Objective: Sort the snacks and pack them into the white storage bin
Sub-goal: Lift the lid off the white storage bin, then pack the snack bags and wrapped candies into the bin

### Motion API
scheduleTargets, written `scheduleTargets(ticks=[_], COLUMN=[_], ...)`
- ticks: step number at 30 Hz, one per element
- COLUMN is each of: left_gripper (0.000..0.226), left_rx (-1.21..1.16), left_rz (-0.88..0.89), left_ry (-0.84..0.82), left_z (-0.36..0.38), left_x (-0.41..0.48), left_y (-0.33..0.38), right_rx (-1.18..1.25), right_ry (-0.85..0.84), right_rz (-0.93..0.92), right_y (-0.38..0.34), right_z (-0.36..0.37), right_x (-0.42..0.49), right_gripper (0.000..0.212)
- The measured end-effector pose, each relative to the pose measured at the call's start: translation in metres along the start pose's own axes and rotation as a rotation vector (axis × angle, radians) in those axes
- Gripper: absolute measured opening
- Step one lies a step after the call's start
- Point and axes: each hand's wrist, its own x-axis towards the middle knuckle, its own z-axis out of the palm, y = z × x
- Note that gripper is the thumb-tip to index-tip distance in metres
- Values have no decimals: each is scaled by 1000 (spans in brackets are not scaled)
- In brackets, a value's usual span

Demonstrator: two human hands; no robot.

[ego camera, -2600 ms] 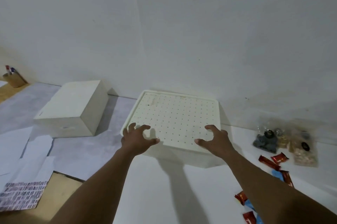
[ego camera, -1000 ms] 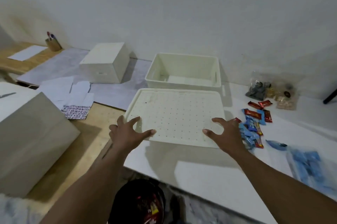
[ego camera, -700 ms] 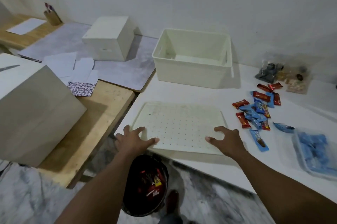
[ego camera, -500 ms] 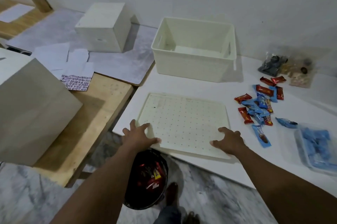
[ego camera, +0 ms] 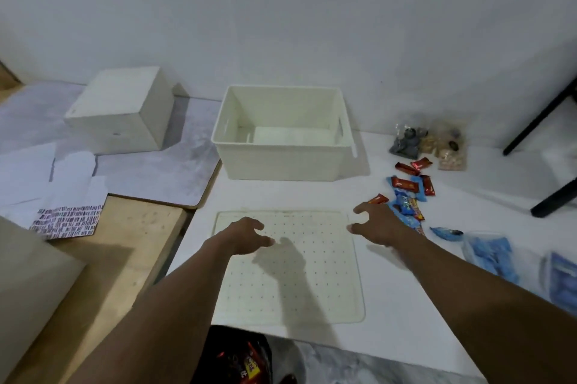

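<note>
The white storage bin (ego camera: 281, 161) stands open and empty at the back of the white table. Its perforated lid (ego camera: 290, 283) lies flat on the table in front of it. My left hand (ego camera: 243, 235) hovers over the lid's far left part, fingers spread, holding nothing. My right hand (ego camera: 376, 222) is open past the lid's far right corner, beside a heap of red and blue snack bars (ego camera: 409, 196). Clear bags of nuts and dark snacks (ego camera: 431, 144) lie further back right. Blue packets in clear wrap (ego camera: 490, 254) lie at the right.
A closed white box (ego camera: 121, 110) sits on a grey mat at the left, with white papers (ego camera: 59, 193) on a wooden table. A dark bag of snacks (ego camera: 240, 358) sits below the table's near edge. Black legs (ego camera: 549, 133) stand at the far right.
The lid was lifted off the bin, brought toward me and laid flat on the table. Both hands have let go of it and moved forward, the right one toward the snack bars.
</note>
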Motion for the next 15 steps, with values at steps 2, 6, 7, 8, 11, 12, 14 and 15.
scheduleTargets(ticks=[2, 6, 7, 8, 11, 12, 14, 15], left_gripper=[67, 68, 69, 69, 66, 64, 60, 59], left_rx=[17, 32, 37, 40, 32, 26, 14, 8], left_rz=[85, 233, 267, 294, 372, 398, 428, 429], left_ry=[3, -24, -33, -40, -60, -58, -38, -27], left_z=[-7, -5, -2, 2, 14, 18, 27, 31], left_x=[11, 29, 34, 39, 51, 55, 70, 80], left_y=[39, 122, 142, 161, 220, 239, 274, 290], right_rx=[35, 137, 153, 152, 190, 218, 259, 277], right_ry=[59, 160, 186, 209, 267, 280, 297, 305], right_rz=[16, 90, 124, 149, 188, 200, 191, 182], right_y=[13, 55, 69, 82, 122, 135, 159, 171], right_z=[-28, -82, -94, -106, -140, -151, -173, -184], right_x=[3, 7, 9, 11, 23, 29, 43, 52], right_gripper=[59, 48, 49, 49, 45, 44, 42, 40])
